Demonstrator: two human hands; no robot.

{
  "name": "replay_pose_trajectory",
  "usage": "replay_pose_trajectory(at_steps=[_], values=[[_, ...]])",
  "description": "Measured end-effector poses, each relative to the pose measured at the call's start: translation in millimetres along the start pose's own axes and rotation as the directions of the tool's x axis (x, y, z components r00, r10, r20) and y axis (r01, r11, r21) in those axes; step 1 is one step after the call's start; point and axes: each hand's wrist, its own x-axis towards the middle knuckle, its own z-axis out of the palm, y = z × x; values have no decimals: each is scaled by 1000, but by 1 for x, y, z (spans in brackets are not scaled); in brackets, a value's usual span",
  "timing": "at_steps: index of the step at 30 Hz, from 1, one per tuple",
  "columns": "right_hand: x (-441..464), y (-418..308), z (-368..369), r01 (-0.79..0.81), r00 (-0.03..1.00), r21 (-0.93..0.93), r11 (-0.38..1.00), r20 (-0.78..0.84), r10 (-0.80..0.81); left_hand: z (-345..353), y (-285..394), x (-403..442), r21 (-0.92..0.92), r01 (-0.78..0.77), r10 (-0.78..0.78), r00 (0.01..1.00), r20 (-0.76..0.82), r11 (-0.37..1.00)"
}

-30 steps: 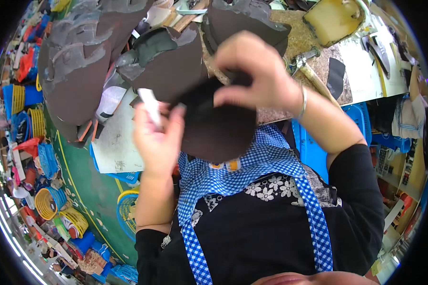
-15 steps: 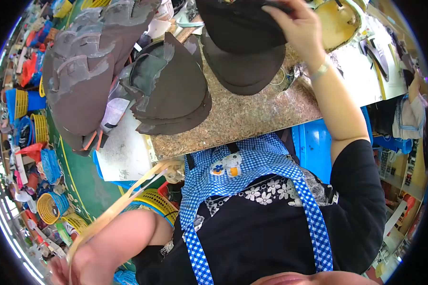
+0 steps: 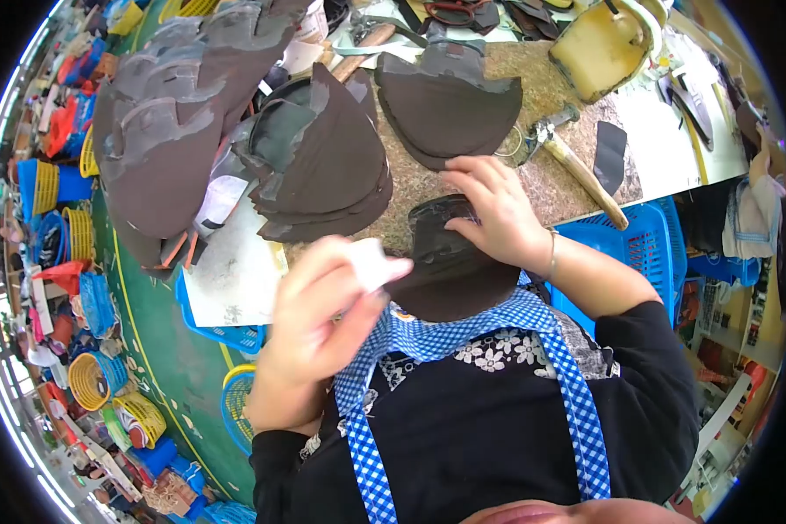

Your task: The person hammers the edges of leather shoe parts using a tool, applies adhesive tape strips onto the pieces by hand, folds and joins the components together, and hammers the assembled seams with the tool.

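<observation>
A dark brown, round-edged piece of sheet material (image 3: 463, 279) lies at the table's near edge, in front of the checked apron. My right hand (image 3: 506, 214) grips its upper edge, with the thumb on its face. To its left, my left hand (image 3: 310, 306) is closed around a small white piece (image 3: 371, 265); both are blurred, so I cannot make out what the piece is. Just beyond lie a stack of similar brown pieces (image 3: 450, 109) and another stack (image 3: 327, 166) to its left, with greyish coated edges.
More brown pieces overlap at the far left (image 3: 162, 166). A hammer (image 3: 585, 179) lies on the stone slab (image 3: 546, 196), beside a small black strip (image 3: 610, 157). A yellowish container (image 3: 603, 52) stands behind. Blue baskets (image 3: 651, 249) sit below the table's right side.
My right hand has brought a brown piece from the middle stack down to the near edge. My left hand has come up from the lower left; the long pale strip is out of sight.
</observation>
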Motion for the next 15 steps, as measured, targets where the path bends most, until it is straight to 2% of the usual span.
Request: replay_pose_trajectory(at_steps=[2,3,4,6,7,8,9,10,11,12,14,15], values=[[8,-13,-23,58,994,268,962,-106,-30,21,-16,5,-86,65,-50,984,170,994],[10,-17,-32,-31,999,667,744,49,-3,31,-25,2,-120,81,-52,973,225,990],[11,-24,-38,-161,984,850,502,179,13,41,-33,0,-153,91,-45,960,278,984],[17,-23,-40,55,975,702,710,116,-190,51,-41,0,-196,51,1,966,257,979],[16,-25,-40,51,975,699,713,118,-186,50,-43,0,-247,136,-55,948,312,959],[16,-27,-39,81,987,652,754,52,-150,50,-46,0,-290,221,-105,924,368,931],[16,-29,-38,105,993,601,792,-16,-119,53,-52,-2,-303,203,-105,945,311,931],[15,-30,-36,102,993,601,792,-12,-118,54,-52,-5,-305,206,-107,945,310,930],[13,-32,-33,209,977,467,859,-138,-163,54,-48,-8,-486,464,-313,878,362,741],[12,-34,-30,297,942,313,902,-253,-223,55,-45,-10,-611,651,-475,754,454,450],[10,-35,-27,332,925,268,904,-280,-256,57,-48,-12,-619,643,-482,759,437,452],[8,-35,-27,314,928,271,910,-292,-233,52,-45,-11,-629,634,-551,751,364,449]])
